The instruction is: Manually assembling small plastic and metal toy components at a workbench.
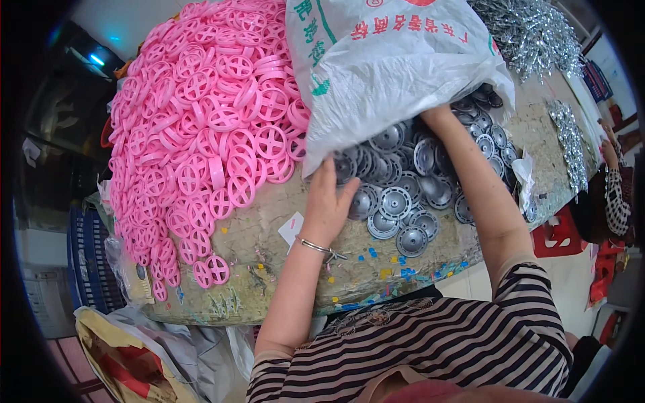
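A white woven sack (396, 80) with printed markings lies over a heap of grey plastic wheel discs (395, 201), its mouth toward me. At the sack's lower left corner is my left hand (327, 205), its fingers stretched up to the sack's edge and the thumb apart beside the discs. My right hand (437, 115) reaches in under the sack's right side. Its fingers are hidden there, so I cannot see what they touch. Left of the sack rises a large pile of pink plastic rings with crossed spokes (208, 111).
Silver tinsel-like strips (531, 33) are heaped at the far right, with a smaller bunch (570, 144) nearer. A white paper piece (291, 230) and coloured scraps lie along the worn table (262, 228). Blue crates (91, 258) and an open bag (127, 356) stand left. Another person's arm (610, 158) shows right.
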Demonstrator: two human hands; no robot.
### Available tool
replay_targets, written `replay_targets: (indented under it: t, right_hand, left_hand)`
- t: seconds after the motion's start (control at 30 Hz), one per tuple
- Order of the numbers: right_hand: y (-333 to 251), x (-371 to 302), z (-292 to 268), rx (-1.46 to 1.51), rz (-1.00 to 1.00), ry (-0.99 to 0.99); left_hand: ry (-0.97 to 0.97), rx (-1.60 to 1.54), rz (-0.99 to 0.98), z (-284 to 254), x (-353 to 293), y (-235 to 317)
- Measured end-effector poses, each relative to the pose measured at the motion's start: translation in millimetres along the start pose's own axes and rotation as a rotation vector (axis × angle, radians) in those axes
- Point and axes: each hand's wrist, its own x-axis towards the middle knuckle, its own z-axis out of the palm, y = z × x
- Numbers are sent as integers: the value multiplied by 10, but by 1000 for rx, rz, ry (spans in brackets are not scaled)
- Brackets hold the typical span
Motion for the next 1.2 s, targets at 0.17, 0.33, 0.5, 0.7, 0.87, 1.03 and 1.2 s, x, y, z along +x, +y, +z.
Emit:
replay_targets:
  t: [0.17,0.33,0.5,0.7,0.87,1.03,1.2]
  right_hand:
    - [-730,-158,-18,-25,-80,11]
    - [-1220,-232,-49,-38,-27,-84]
    - [-1360,-308,73,-157,-89,-39]
    - [-1202,-340,-287,156,-210,-174]
    - [-1274,-755,-1116,226,-156,-228]
    - [-1344,-1787,-1815,30,-156,-259]
    - [-1278,-2577,-1701,19,-67,-296]
  left_hand:
    - [115,-117,-74,-112,110,-88]
    - [151,-263,-140,-193,158,-110]
    - [168,-239,-177,-155,103,-174]
    - [166,-259,-116,-299,-76,-80]
    - [111,-204,-85,-447,-536,11]
    - [33,60,-38,-519,-1206,72]
    - [-58,410,-35,-436,-1468,159]
